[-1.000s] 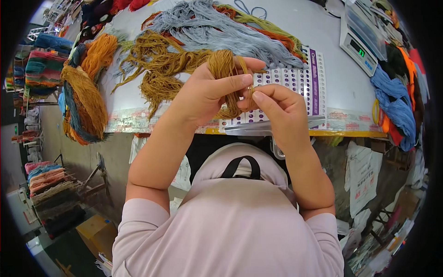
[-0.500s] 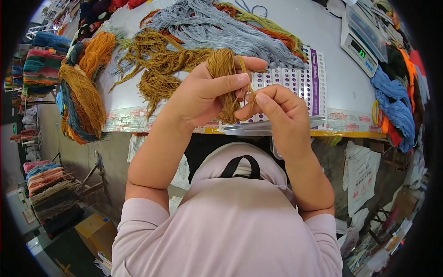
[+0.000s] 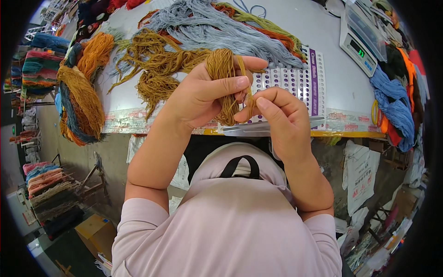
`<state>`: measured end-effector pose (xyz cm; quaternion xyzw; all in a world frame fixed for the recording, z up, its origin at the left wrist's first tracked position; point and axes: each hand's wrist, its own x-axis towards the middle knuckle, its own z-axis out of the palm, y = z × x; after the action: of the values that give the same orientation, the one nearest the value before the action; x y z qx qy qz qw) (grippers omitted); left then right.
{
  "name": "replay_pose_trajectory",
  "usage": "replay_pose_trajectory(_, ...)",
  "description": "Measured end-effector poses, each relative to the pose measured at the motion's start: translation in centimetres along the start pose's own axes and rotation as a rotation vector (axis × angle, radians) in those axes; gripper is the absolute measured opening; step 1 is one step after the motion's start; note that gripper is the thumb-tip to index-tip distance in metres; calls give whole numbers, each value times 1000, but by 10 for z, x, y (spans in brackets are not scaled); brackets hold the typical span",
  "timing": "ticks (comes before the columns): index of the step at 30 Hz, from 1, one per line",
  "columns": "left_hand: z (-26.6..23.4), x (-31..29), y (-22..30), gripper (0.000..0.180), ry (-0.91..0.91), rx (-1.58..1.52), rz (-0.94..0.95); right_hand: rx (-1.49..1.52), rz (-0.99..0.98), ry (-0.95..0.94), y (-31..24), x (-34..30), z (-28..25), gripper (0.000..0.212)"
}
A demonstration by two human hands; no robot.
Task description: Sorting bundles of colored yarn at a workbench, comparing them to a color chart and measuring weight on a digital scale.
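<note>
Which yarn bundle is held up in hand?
The brown hank in the left hand; the similar brown tangle and grey-blue pile lie on the table instead.

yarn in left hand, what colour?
The yarn is golden brown; best seen in the head view.

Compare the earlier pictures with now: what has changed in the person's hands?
The bare right hand, holding thin golden-brown yarn strands, has shifted slightly down, toward the body. The bare left hand still holds the looped golden-brown yarn skein; the pale blue-grey yarn pile lies unchanged.
</note>
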<state>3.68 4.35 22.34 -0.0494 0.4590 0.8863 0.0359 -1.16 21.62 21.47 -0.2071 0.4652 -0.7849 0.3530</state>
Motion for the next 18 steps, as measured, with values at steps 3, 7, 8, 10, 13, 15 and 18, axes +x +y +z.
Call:
replay_pose_trajectory(3, 9, -1, 2, 36, 43, 15, 18, -68, 69, 33, -2, 3, 1, 12)
replay_pose_trajectory(7, 18, -4, 7, 33, 125, 289, 52, -191, 116, 92, 4, 10, -1, 11)
replay_pose_trajectory(8, 17, -6, 8, 34, 100, 323, 45, -169, -8, 124, 9, 11, -2, 9)
replay_pose_trajectory(10, 14, -3, 6, 34, 124, 242, 49, -146, -132, 152, 9, 14, -3, 7)
replay_pose_trajectory(13, 12, -4, 5, 45, 130, 147, 12, -83, 38, 158, -5, 15, -12, 14)
replay_pose_trajectory(15, 12, -4, 3, 51, 75, -20, -54, -121, 59, 136, -11, 17, -5, 15)
replay_pose_trajectory(18, 9, -2, -2, 55, -12, -55, -99, -235, 64, 106, -8, 21, 3, 17)
